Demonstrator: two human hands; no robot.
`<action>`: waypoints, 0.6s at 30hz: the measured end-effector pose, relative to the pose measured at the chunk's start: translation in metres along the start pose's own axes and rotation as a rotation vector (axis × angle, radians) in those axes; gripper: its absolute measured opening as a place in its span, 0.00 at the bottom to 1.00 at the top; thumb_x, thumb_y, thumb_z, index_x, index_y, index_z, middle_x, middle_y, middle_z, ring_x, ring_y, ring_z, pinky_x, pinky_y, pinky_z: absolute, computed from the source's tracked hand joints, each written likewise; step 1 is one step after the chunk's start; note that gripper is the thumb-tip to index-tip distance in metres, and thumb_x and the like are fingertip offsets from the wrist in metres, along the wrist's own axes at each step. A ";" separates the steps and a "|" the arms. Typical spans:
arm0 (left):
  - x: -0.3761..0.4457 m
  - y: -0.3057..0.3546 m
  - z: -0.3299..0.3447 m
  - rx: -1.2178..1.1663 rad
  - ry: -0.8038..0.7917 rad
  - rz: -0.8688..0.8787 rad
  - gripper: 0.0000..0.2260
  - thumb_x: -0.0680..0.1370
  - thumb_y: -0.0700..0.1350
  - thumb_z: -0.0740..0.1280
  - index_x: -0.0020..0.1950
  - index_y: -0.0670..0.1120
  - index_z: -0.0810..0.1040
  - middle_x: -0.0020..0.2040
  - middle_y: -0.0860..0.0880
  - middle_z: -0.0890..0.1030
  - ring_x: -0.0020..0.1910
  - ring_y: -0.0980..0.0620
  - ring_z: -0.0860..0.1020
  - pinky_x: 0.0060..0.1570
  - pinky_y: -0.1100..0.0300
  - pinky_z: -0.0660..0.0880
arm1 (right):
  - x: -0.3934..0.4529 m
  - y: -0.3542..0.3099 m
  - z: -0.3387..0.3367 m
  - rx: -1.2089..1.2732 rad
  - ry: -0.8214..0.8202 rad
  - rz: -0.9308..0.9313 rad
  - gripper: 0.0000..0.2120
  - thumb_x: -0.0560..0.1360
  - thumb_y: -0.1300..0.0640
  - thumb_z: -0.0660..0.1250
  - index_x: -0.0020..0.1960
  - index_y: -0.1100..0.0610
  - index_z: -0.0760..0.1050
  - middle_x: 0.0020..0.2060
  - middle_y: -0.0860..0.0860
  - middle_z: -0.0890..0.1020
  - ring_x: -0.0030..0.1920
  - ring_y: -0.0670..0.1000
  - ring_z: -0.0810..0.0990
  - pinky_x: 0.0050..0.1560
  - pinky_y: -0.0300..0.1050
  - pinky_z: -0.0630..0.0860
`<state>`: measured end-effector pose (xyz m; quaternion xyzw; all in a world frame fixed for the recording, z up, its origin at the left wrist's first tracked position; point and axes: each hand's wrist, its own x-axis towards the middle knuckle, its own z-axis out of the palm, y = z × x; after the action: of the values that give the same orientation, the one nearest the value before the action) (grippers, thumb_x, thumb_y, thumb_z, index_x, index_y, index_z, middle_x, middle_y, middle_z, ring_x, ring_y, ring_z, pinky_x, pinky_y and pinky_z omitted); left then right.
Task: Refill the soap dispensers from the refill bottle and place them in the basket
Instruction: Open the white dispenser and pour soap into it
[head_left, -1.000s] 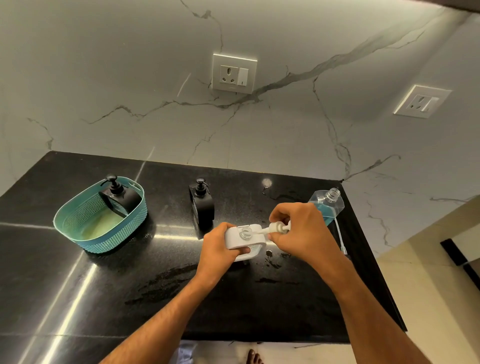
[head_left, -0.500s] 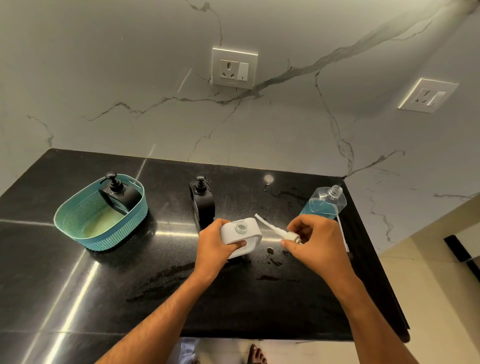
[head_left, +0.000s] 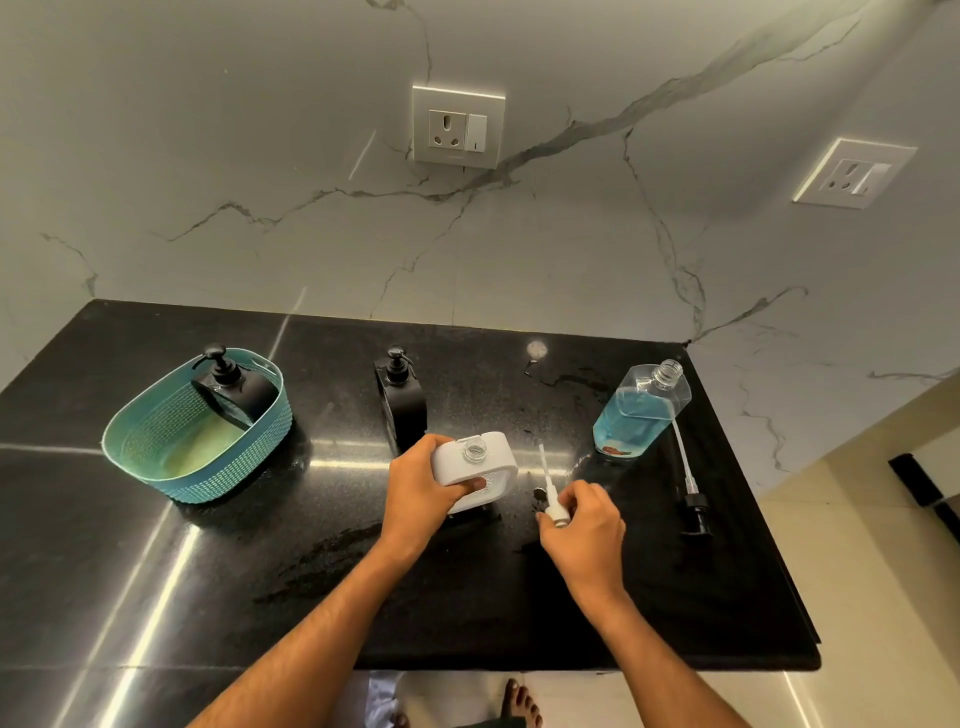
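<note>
My left hand (head_left: 415, 493) grips a white soap dispenser (head_left: 475, 470) standing on the black counter, its neck uncovered. My right hand (head_left: 584, 525) holds the white pump head (head_left: 551, 493) low over the counter just right of it, the tube pointing away from me. A clear refill bottle (head_left: 641, 408) with blue liquid stands uncapped at the right. Beside it lies a black pump with a white tube (head_left: 688, 483). A black dispenser (head_left: 400, 397) stands behind the white one. Another black dispenser (head_left: 236, 387) leans inside the teal basket (head_left: 171, 467) at the left.
The black counter (head_left: 156, 582) has wet smears near its middle and back. Its right edge drops off past the loose pump. A marble wall with two sockets (head_left: 457, 127) rises behind. A bare foot shows below the front edge.
My right hand pulled the pump out of the white dispenser, then carried it right and down toward the counter. My left hand stood the dispenser upright.
</note>
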<state>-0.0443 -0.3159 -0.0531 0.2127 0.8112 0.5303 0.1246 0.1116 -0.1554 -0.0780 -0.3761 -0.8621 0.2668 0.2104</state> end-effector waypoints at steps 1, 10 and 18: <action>0.000 0.000 0.000 -0.002 -0.002 0.000 0.22 0.65 0.44 0.85 0.53 0.50 0.79 0.52 0.59 0.83 0.53 0.63 0.80 0.46 0.71 0.78 | -0.002 0.002 0.004 -0.001 -0.008 0.004 0.19 0.63 0.58 0.83 0.40 0.52 0.72 0.38 0.45 0.74 0.36 0.45 0.73 0.38 0.32 0.64; -0.003 0.001 0.000 0.009 -0.023 -0.004 0.22 0.66 0.45 0.85 0.53 0.52 0.79 0.52 0.59 0.83 0.53 0.64 0.80 0.46 0.69 0.79 | -0.002 0.012 0.019 -0.029 -0.050 0.031 0.19 0.65 0.58 0.83 0.44 0.52 0.73 0.41 0.46 0.74 0.41 0.45 0.74 0.38 0.29 0.65; -0.001 0.002 0.001 0.003 -0.032 0.004 0.22 0.65 0.45 0.85 0.53 0.52 0.79 0.51 0.59 0.83 0.52 0.68 0.80 0.47 0.68 0.80 | -0.001 0.018 0.026 -0.018 -0.063 0.049 0.19 0.66 0.54 0.82 0.47 0.52 0.73 0.44 0.46 0.75 0.44 0.47 0.76 0.45 0.38 0.69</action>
<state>-0.0421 -0.3147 -0.0516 0.2232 0.8093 0.5259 0.1364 0.1070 -0.1539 -0.1090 -0.3903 -0.8612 0.2759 0.1730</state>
